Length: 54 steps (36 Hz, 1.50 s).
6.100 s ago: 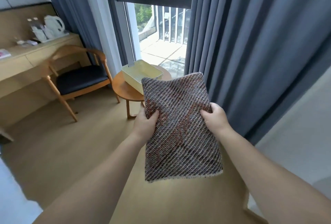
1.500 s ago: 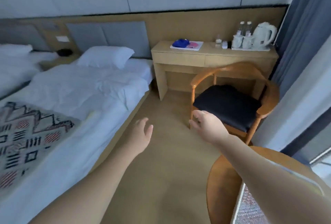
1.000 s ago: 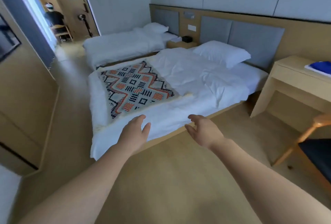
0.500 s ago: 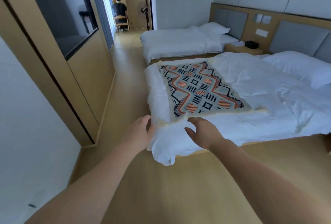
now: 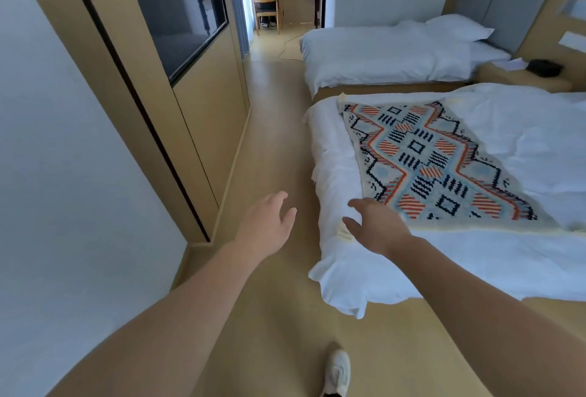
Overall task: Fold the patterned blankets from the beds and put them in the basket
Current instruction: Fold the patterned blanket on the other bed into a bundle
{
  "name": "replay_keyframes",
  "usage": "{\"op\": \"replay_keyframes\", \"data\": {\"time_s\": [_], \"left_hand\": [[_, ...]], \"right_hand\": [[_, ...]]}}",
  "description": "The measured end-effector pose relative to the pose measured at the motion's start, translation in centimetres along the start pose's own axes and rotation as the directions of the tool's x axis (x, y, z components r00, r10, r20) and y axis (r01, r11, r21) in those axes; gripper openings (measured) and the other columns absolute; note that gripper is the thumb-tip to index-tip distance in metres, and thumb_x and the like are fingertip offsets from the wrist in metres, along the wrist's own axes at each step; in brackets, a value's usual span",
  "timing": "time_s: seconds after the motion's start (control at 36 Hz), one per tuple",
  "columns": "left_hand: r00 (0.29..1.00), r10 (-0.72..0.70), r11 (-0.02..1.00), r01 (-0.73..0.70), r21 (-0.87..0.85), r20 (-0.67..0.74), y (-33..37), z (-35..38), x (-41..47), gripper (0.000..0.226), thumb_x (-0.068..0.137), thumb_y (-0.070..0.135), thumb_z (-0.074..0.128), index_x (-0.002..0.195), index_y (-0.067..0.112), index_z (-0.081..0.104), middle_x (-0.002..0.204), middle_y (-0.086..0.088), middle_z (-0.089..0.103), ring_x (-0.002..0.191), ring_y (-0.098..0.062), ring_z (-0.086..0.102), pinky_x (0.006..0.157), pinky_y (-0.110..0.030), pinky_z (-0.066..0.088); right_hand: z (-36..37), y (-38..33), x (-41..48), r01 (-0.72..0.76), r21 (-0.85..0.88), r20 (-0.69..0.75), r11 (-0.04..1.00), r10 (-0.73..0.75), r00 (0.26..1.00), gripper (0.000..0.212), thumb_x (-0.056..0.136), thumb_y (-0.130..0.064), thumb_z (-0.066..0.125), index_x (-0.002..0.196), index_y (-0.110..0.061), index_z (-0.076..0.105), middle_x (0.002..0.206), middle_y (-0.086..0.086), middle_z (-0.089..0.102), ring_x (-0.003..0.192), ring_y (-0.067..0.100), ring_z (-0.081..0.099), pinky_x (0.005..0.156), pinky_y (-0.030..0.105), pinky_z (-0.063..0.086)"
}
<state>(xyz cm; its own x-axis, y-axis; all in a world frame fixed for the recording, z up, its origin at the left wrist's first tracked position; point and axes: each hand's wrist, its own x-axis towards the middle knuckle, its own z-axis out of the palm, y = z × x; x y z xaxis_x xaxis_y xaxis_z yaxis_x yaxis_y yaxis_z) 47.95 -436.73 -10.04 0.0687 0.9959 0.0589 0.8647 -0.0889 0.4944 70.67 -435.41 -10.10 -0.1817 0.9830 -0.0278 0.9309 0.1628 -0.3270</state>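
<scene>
A patterned blanket [image 5: 428, 161] with orange, black and pale blue diamonds lies spread flat across the foot of the near bed [image 5: 364, 269]. My right hand [image 5: 375, 227] is open, fingers spread, over the blanket's near left corner by its cream fringe. My left hand [image 5: 264, 225] is open and empty over the floor, left of the bed's corner. The basket is out of sight.
A second white bed [image 5: 380, 54] stands behind, with a nightstand [image 5: 523, 77] between the headboards. A wood-panelled wall with a dark glass pane [image 5: 177, 15] lines the aisle on the left. A person sits on a chair [image 5: 266, 12] in the far doorway. My shoe [image 5: 337, 371] is below.
I put down the folded brown blanket and turned from the window to the near bed. In the last half second I moved closer and further left; both hands stay open.
</scene>
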Motion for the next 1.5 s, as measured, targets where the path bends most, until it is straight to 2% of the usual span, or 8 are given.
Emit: {"op": "replay_keyframes", "data": {"time_s": [0.36,0.64,0.92,1.08,1.22,1.33,1.42,1.5], "left_hand": [[0.997,-0.044,0.998,0.041,0.045,0.062,-2.5,1.1,21.1,0.051,0.100,0.040,0.038,0.145,0.016,0.033,0.148,-0.001,0.041,0.135,-0.018,0.038,0.112,-0.037,0.031],[0.995,-0.003,0.999,-0.001,0.039,0.100,-2.9,2.2,33.7,0.052,0.100,0.039,0.038,0.146,0.016,0.032,0.151,-0.001,0.037,0.138,-0.018,0.033,0.113,-0.034,0.026],[0.952,0.187,0.982,-0.188,-0.022,0.241,-4.9,5.2,50.4,0.046,0.099,0.038,0.041,0.140,0.017,0.040,0.140,-0.003,0.047,0.128,-0.022,0.043,0.104,-0.034,0.034],[0.846,0.383,0.921,-0.380,-0.083,0.372,-4.6,6.2,60.0,0.052,0.100,0.037,0.041,0.146,0.013,0.032,0.150,-0.004,0.037,0.136,-0.020,0.035,0.110,-0.029,0.026],[0.730,0.528,0.836,-0.536,-0.116,0.434,-2.5,7.5,66.3,0.052,0.100,0.036,0.041,0.146,0.013,0.032,0.150,-0.004,0.037,0.137,-0.020,0.034,0.112,-0.033,0.028],[0.606,0.627,0.754,-0.630,-0.186,0.489,0.5,10.2,68.0,0.046,0.100,0.035,0.041,0.138,0.009,0.041,0.139,-0.008,0.047,0.128,-0.025,0.043,0.097,-0.034,0.038],[0.488,0.686,0.679,-0.696,-0.234,0.539,3.6,13.0,67.9,0.050,0.100,0.037,0.042,0.140,0.008,0.039,0.139,-0.009,0.046,0.129,-0.026,0.043,0.102,-0.038,0.040],[0.394,0.729,0.602,-0.758,-0.250,0.560,6.8,15.6,67.6,0.055,0.100,0.039,0.040,0.145,0.009,0.033,0.147,-0.008,0.039,0.135,-0.024,0.036,0.109,-0.037,0.033]], "right_hand": [[0.8,3.7,22.2,-0.027,0.053,0.048,0.998,0.024,0.999,0.047,0.099,-0.039,0.046,0.141,-0.017,0.044,0.136,0.006,0.050,0.117,0.024,0.056,0.096,0.034,0.046],[-0.4,6.5,33.8,-0.076,0.077,0.059,0.994,0.071,0.996,0.049,0.098,-0.037,0.047,0.142,-0.015,0.042,0.137,0.008,0.050,0.117,0.025,0.055,0.096,0.033,0.044],[0.7,10.2,43.6,-0.348,0.061,0.003,0.936,0.348,0.937,0.049,0.098,-0.037,0.048,0.141,-0.013,0.046,0.141,0.008,0.049,0.125,0.025,0.049,0.099,0.033,0.041],[0.8,10.2,48.0,-0.553,0.126,-0.015,0.824,0.559,0.829,0.042,0.097,-0.036,0.050,0.131,-0.012,0.053,0.133,0.010,0.055,0.103,0.028,0.061,0.090,0.036,0.049],[-0.1,10.0,49.4,-0.680,0.196,-0.061,0.707,0.701,0.711,0.045,0.097,-0.036,0.051,0.137,-0.016,0.049,0.138,0.008,0.051,0.122,0.026,0.052,0.099,0.037,0.045],[-0.3,10.7,47.7,-0.786,0.221,-0.048,0.577,0.812,0.582,0.048,0.098,-0.037,0.047,0.141,-0.015,0.045,0.141,0.006,0.049,0.118,0.024,0.054,0.095,0.035,0.046],[-0.5,12.0,45.5,-0.852,0.238,-0.060,0.466,0.883,0.466,0.041,0.098,-0.037,0.047,0.131,-0.013,0.051,0.133,0.009,0.053,0.105,0.026,0.058,0.088,0.038,0.050],[-0.5,13.4,43.6,-0.893,0.267,-0.058,0.362,0.931,0.360,0.046,0.098,-0.038,0.047,0.139,-0.015,0.046,0.141,0.007,0.049,0.118,0.027,0.054,0.094,0.037,0.047]]}}
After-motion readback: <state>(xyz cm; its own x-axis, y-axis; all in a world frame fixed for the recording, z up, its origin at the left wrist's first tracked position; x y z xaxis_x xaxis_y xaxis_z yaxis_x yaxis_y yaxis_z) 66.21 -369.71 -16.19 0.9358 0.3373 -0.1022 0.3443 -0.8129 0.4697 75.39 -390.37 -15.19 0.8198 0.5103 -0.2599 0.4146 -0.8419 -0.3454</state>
